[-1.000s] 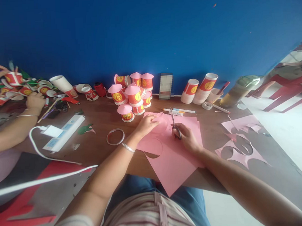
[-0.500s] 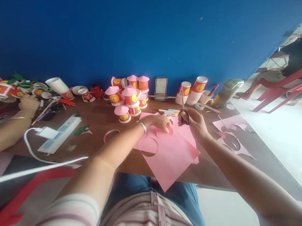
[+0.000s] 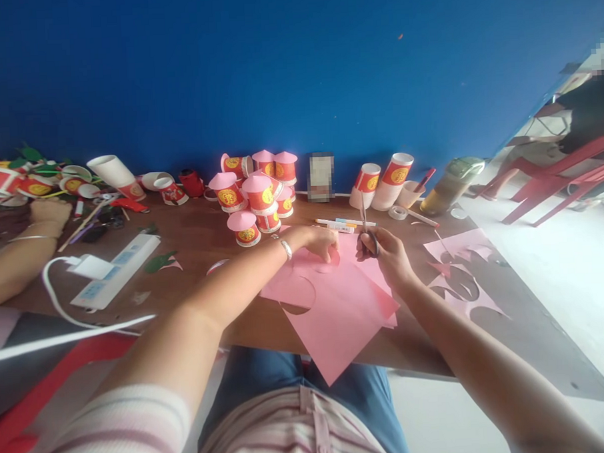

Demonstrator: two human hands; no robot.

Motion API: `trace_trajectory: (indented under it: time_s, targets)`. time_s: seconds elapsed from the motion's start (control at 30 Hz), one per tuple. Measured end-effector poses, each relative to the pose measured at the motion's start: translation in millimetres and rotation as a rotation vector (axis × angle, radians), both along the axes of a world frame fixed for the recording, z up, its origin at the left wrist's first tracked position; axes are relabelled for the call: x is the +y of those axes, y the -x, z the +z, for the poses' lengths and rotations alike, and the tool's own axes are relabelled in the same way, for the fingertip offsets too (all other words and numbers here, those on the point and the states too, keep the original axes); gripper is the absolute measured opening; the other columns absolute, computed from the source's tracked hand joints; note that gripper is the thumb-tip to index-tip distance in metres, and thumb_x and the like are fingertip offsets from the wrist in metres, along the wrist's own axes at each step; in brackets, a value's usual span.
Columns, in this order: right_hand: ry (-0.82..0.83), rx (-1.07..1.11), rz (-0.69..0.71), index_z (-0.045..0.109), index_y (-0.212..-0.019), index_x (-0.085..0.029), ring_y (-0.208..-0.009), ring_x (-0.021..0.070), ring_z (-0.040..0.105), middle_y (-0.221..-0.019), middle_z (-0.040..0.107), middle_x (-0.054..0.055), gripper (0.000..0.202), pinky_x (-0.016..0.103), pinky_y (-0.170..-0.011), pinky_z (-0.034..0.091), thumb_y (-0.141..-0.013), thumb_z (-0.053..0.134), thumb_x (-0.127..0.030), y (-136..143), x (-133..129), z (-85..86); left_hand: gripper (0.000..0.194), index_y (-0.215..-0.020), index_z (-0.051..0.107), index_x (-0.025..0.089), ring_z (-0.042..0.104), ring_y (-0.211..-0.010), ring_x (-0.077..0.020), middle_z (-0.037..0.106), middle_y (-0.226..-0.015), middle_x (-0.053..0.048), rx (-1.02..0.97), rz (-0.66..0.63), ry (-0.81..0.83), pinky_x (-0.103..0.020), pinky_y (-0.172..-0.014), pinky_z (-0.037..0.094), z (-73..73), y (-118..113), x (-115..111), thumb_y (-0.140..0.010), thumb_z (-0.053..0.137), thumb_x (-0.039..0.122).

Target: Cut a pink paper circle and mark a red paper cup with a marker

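Note:
Pink paper sheets [image 3: 343, 318] lie overlapped on the brown table, their front corner hanging past its edge. A round hole shows in the left part of the paper. My left hand [image 3: 325, 242] has its fingers closed on a pink paper circle [image 3: 327, 260] over the sheets. My right hand [image 3: 383, 246] grips dark-handled scissors [image 3: 367, 240], blades pointing up and away, just right of my left hand. Markers [image 3: 342, 226] lie behind the paper. Red paper cups with pink cone roofs [image 3: 259, 191] stand grouped to the left, behind my left forearm.
Pink scraps [image 3: 468, 293] lie at right. Upright cups [image 3: 398, 175], a tape roll [image 3: 398, 213] and a jar [image 3: 453, 183] stand near the wall. A power strip [image 3: 116, 271] with a white cable is at left, beside another person's hand [image 3: 51, 214].
My left hand has shifted slightly left, its fingers now pointing down onto the circle. The other person's hand at the left has moved a little. The scissors remain in my right hand.

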State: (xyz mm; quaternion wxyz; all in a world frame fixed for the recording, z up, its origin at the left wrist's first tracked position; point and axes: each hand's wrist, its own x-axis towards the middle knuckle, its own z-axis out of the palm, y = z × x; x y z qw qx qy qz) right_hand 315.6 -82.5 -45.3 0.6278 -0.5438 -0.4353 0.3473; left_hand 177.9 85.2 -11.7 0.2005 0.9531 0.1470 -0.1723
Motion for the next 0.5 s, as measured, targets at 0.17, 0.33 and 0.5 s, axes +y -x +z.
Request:
trace_trajectory:
  time_s: [0.17,0.33,0.5]
  targets:
    - [0.03,0.017,0.005,0.071,-0.101,-0.021,-0.059,0.0144,0.063,-0.07,0.065,-0.003,0.058,0.032,-0.059,0.058,-0.077,0.084,-0.072,0.6,0.5,-4.2,0.018,-0.088,0.079,0.018,0.065,-0.112,-0.0292,0.074,-0.127,-0.012,0.006,-0.075,0.002,-0.043,-0.101,0.053,3.4,-0.2,1.9,-0.071,0.073,0.019]
    - [0.171,-0.23,-0.083,0.071,-0.107,-0.022,-0.064,0.0174,0.066,-0.076,0.07,-0.001,0.051,0.035,-0.064,0.057,-0.077,0.083,-0.062,-15.1,0.3,-16.5,0.026,-0.093,0.078,0.023,0.064,-0.112,-0.0254,0.073,-0.129,-0.005,-0.023,-0.032,-0.001,-0.034,-0.094,0.053,3.4,2.5,6.3,-0.068,0.074,0.02]
    - [0.319,-0.791,-0.139,0.072,-0.109,-0.028,-0.08,0.0231,0.072,-0.089,0.078,0.001,0.029,0.037,-0.075,0.056,-0.082,0.077,-0.035,-26.1,-13.8,-37.2,0.018,-0.082,0.078,0.023,0.063,-0.083,-0.0228,0.075,-0.109,-0.006,0.012,-0.042,-0.032,-0.034,-0.073,0.047,4.6,7.1,10.0,-0.064,0.072,0.022]
